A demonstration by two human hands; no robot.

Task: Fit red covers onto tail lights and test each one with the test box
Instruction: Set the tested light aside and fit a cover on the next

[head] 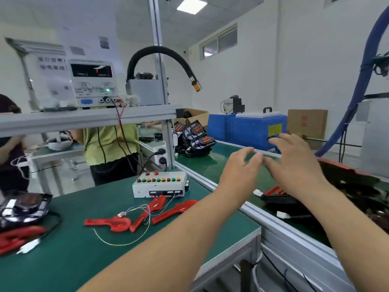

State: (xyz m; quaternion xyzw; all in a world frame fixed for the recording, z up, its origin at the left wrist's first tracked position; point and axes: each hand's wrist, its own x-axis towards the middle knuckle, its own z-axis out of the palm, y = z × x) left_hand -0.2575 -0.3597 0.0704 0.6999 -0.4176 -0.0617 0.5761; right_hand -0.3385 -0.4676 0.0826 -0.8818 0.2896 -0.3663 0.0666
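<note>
Reaching out over the green conveyor belt (202,163), both hands are empty: the left hand (242,167) and right hand (294,165) hover side by side, fingers loosely spread, tips nearly meeting, gripping nothing. My guess is they're going for the next tail light. A stack of black tail light housings (197,140) sits ahead-left of the hands, and another black housing with a white plug (277,200) lies right under the right forearm. The flat red plastic covers (117,223) are back-left of the hands on the green-matted worktop (73,260), just in front of the white test box with coloured buttons (160,185), so fitting and testing happen in one spot. Mind the raised aluminium rail (252,209) under the left forearm and the loose coloured wires (147,220) by the covers. There's open belt below the fingers.
</note>
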